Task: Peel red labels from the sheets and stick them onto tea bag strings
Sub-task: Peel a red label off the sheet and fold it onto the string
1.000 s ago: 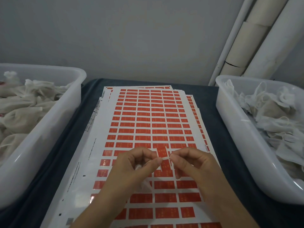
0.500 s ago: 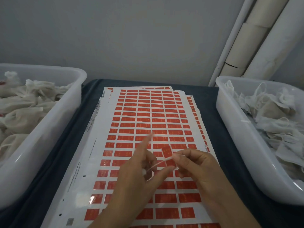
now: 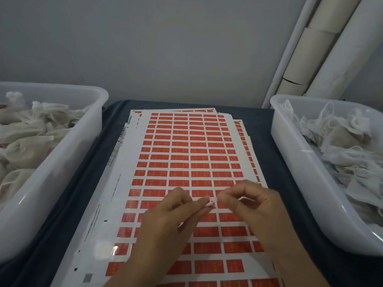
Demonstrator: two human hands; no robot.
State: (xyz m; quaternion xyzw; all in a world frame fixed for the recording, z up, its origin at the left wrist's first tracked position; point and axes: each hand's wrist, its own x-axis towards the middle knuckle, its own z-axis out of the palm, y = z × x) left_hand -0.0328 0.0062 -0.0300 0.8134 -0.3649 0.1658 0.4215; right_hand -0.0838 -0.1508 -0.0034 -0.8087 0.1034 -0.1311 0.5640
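A stack of white sheets (image 3: 116, 204) covered in rows of red labels lies on the dark cloth in the middle. Above the near half of the top sheet, my left hand (image 3: 172, 220) and my right hand (image 3: 250, 206) meet fingertip to fingertip. Between them they pinch a small folded label on a white tea bag string (image 3: 209, 203); only a pale sliver of it shows. A bit of string (image 3: 245, 198) loops by my right fingers. The tea bag itself is hidden under my left hand.
A white plastic tub (image 3: 68, 154) at the left holds a heap of tea bags. A second white tub (image 3: 294, 162) at the right holds more tea bags with loose strings. Pale pipes (image 3: 317, 50) run up the wall at the back right.
Half a second ago my left index finger was raised and a red label stood up at my right fingertips. Now both hands have closed together on the label and string.
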